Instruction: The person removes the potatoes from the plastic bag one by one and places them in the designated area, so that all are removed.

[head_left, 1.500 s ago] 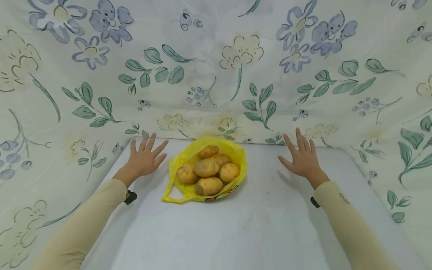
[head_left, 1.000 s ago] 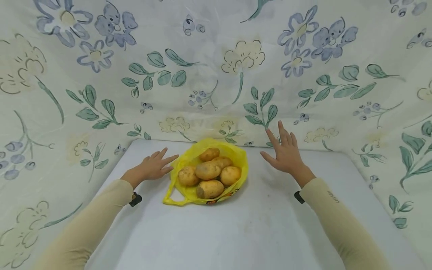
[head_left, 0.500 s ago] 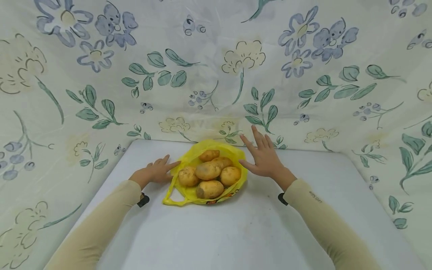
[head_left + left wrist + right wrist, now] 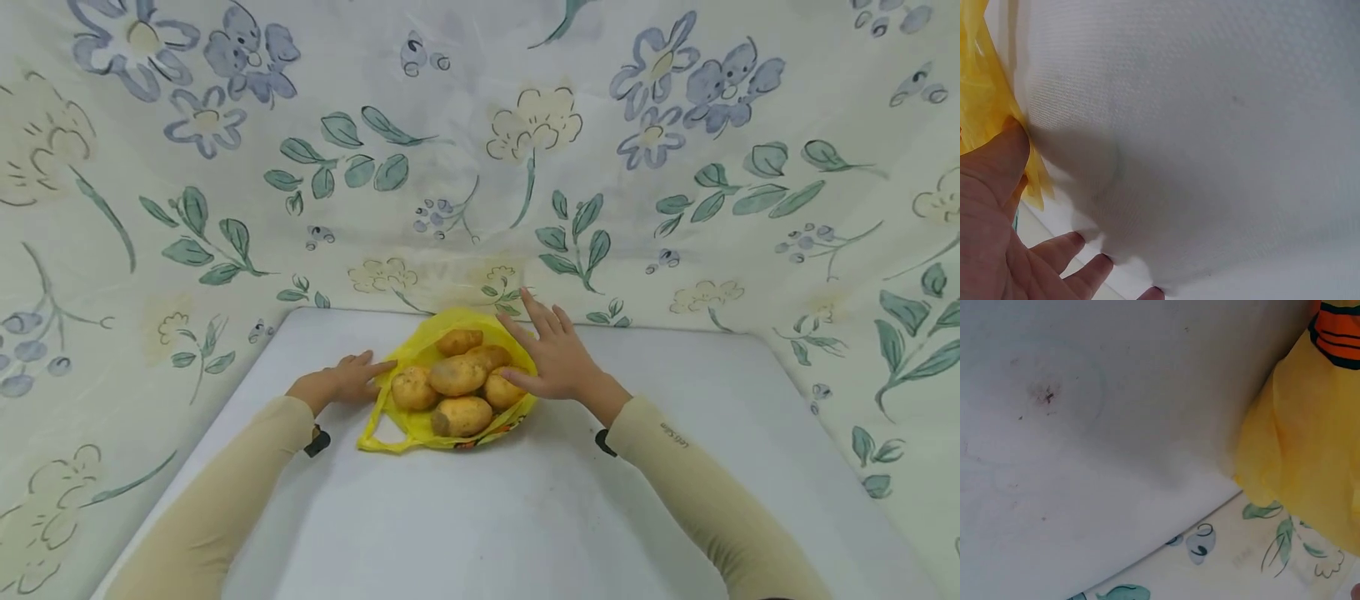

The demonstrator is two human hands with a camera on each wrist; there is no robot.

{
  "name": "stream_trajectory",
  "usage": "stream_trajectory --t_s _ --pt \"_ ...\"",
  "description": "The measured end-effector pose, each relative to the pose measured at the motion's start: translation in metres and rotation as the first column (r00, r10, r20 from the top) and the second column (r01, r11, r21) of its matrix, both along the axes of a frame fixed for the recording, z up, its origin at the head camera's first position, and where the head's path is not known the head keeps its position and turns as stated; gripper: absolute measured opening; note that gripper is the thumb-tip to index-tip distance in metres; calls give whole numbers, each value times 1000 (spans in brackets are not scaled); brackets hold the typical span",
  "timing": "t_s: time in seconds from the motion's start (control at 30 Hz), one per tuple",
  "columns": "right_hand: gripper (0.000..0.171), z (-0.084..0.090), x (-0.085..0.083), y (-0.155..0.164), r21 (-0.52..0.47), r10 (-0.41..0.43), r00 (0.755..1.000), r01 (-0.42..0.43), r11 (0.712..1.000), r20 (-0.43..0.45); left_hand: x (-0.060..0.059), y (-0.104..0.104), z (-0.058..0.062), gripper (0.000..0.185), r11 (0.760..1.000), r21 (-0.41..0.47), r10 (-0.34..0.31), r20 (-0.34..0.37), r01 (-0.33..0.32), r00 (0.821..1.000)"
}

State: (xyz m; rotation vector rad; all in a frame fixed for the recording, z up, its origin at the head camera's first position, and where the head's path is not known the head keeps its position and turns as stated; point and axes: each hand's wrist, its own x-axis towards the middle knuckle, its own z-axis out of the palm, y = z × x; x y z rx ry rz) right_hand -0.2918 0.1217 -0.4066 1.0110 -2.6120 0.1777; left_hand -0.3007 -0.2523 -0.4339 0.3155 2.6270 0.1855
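Sleeves of pale beige run in from both near corners of the head view toward a yellow plastic bag (image 4: 420, 425) at the far middle of the white table (image 4: 525, 517). On the left, the left hand (image 4: 347, 381) lies flat on the table with fingers straight and loosely spread, its fingertips reaching the bag's left edge. The left wrist view adds what the head view cannot settle: the thumb (image 4: 997, 162) presses against the crinkled yellow plastic (image 4: 985, 106), while the other fingers rest on the woven white surface beside it. It holds nothing.

In the middle, the bag lies open with potatoes (image 4: 457, 375) heaped in it, one at the far side, several side by side across the centre, one nearest the viewer; a handle loop lies flat at the bag's near left. Only the head view shows the potatoes.

On the right, the right hand (image 4: 553, 354) hovers over the bag's right rim, fingers straight and spread, thumb near a potato there (image 4: 499, 390); whether it touches cannot be told. The right wrist view shows no hand, only the bag's side (image 4: 1297, 456) with an orange-and-dark printed band at the top, the table edge, and the flowered cloth (image 4: 1210, 562) beyond. That cloth (image 4: 480, 150) walls the table on the left, far and right.
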Motion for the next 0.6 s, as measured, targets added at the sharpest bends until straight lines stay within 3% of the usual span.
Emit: stream_trajectory --t_s 0.2,0.4,0.6 --pt "83 -9 8 -9 20 22 999 -23 1000 41 5 -1 -7 58 1000 1 2 13 -2 1000" --pt "81 -4 7 -20 12 50 998 -50 999 24 5 -3 -2 58 999 14 30 3 -30 1000" --pt "80 -1 9 -25 24 54 998 -55 998 34 3 -2 2 57 1000 -4 11 -9 -11 1000"
